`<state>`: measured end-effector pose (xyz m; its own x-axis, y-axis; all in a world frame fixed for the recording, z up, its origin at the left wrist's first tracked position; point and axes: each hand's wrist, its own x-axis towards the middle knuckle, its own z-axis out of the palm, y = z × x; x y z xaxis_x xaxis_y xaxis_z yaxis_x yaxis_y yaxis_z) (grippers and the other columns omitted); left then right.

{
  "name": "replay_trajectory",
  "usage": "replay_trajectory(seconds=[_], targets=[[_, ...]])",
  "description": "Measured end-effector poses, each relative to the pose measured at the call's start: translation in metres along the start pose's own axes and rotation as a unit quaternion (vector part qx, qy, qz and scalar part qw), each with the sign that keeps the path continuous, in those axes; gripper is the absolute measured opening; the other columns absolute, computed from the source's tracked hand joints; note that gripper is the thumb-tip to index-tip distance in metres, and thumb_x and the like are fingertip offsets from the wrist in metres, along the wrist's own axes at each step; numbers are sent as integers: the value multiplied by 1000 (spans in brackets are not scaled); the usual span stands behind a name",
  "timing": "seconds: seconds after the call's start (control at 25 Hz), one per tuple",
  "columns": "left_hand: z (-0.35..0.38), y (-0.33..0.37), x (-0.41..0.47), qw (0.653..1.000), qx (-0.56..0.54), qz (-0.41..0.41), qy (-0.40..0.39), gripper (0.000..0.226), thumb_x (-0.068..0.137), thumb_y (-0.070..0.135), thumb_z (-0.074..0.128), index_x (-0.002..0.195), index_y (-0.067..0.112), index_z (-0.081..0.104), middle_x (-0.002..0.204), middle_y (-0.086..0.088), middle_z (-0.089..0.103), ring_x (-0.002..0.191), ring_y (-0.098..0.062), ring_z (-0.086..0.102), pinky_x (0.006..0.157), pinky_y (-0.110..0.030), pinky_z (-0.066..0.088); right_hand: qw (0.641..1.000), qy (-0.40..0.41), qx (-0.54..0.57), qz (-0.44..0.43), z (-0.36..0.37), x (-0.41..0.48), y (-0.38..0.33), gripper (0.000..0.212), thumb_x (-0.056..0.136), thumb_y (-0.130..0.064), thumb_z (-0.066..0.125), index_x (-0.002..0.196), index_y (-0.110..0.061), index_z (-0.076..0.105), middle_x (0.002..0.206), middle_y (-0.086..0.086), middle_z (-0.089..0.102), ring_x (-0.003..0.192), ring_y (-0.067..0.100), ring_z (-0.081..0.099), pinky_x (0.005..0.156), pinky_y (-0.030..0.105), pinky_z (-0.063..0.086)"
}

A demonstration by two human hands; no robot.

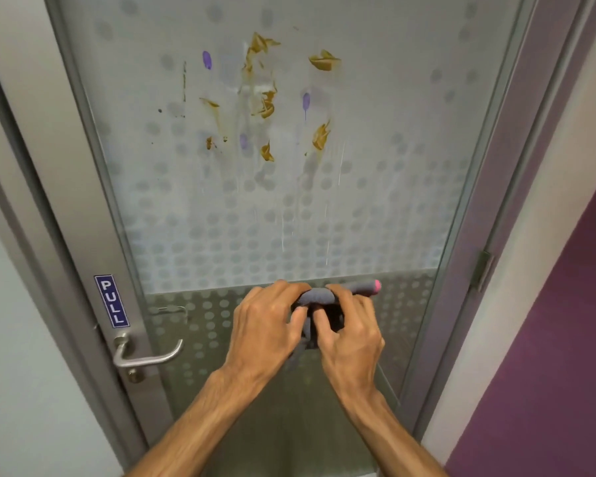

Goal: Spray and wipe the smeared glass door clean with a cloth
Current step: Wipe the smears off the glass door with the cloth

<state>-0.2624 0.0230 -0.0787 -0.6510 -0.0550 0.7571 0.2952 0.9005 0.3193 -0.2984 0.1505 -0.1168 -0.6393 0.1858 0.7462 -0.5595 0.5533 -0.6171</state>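
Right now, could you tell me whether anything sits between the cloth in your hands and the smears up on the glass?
Nothing visible does. Both hands, left and right, bunch the grey cloth low in front of the door. The brown and purple smears lie higher on the glass, with only bare dotted pane and thin drip trails between.

Smears [265, 98]: high on the glass door [375, 208], centre.
Cloth [319, 297]: low before the glass, between left hand [267, 327] and right hand [350, 330].
Handle [148, 356]: left edge, under the sign [112, 301].
Hinge [481, 270]: right frame.
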Motion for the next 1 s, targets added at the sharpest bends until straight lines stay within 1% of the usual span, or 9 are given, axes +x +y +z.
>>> replay_trajectory(seconds=[0.12, 0.2, 0.36, 0.52, 0.6, 0.68, 0.76, 0.88, 1.0], targets=[[14, -12, 21, 999, 24, 8, 22, 26, 82, 20, 75, 107, 23, 72, 97, 10, 74, 82, -13, 66, 78, -21, 44, 997, 2, 14, -71, 20, 30, 19, 30, 79, -5, 77, 108, -10, 72, 92, 4, 66, 97, 27, 61, 76, 31, 48], [19, -26, 36, 998, 34, 5, 47, 30, 85, 28, 77, 114, 20, 71, 106, 6, 74, 91, -16, 68, 82, -26, 48, 997, 9, 26, -74, 38, 50, 27, 28, 82, 1, 76, 108, -5, 71, 93, 10, 63, 98, 32, 58, 82, 40, 51], [17, -68, 55, 992, 67, 1, 103, 43, 94, 44, 60, 125, 15, 64, 126, -2, 68, 115, -21, 63, 96, -32, 46, 994, 41, 32, -94, 76, 84, 29, 32, 85, 4, 73, 115, -3, 67, 102, 16, 63, 106, 32, 55, 92, 54, 51], [16, -119, 77, 978, 182, -32, 94, 72, 98, 48, 48, 158, 13, 26, 168, -11, 21, 156, -28, 17, 125, -47, 23, 973, 10, -18, -231, 128, 107, 34, 39, 92, -2, 68, 131, 0, 64, 131, 29, 59, 133, 45, 53, 115, 73, 29], [18, -141, 83, 966, 236, -32, 102, 78, 99, 50, 43, 162, 13, 13, 171, -14, 4, 159, -29, 1, 127, -54, 14, 955, -5, -63, -289, 150, 112, 39, 48, 99, -16, 64, 146, -9, 55, 150, 28, 49, 149, 40, 35, 118, 75, 17], [22, -162, 83, 956, 273, -18, 109, 78, 101, 51, 42, 162, 13, 11, 170, -16, 1, 158, -33, -1, 125, -59, 15, 935, 2, -127, -332, 164, 113, 49, 54, 106, -39, 55, 157, -26, 40, 161, 21, 37, 157, 33, 20, 120, 75, 10], [28, -181, 82, 949, 295, 5, 113, 76, 102, 52, 40, 162, 14, 11, 170, -17, 0, 158, -35, 1, 124, -62, 15, 909, 21, -173, -379, 168, 124, 64, 58, 105, -51, 51, 158, -36, 34, 163, 17, 35, 158, 31, 20, 117, 79, 9], [39, -196, 84, 945, 307, 40, 111, 72, 103, 53, 36, 162, 19, 14, 170, -16, 1, 157, -37, 4, 124, -64, 11, 871, 39, -182, -455, 166, 153, 84, 55, 104, -46, 58, 155, -36, 42, 159, 15, 40, 155, 32, 26, 113, 82, 15], [47, -199, 88, 941, 317, 66, 101, 70, 103, 55, 33, 162, 22, 15, 171, -14, 2, 158, -36, 4, 125, -63, 9, 868, 59, -168, -464, 163, 167, 88, 53, 102, -35, 64, 152, -29, 49, 157, 16, 47, 153, 34, 33, 117, 76, 20]])
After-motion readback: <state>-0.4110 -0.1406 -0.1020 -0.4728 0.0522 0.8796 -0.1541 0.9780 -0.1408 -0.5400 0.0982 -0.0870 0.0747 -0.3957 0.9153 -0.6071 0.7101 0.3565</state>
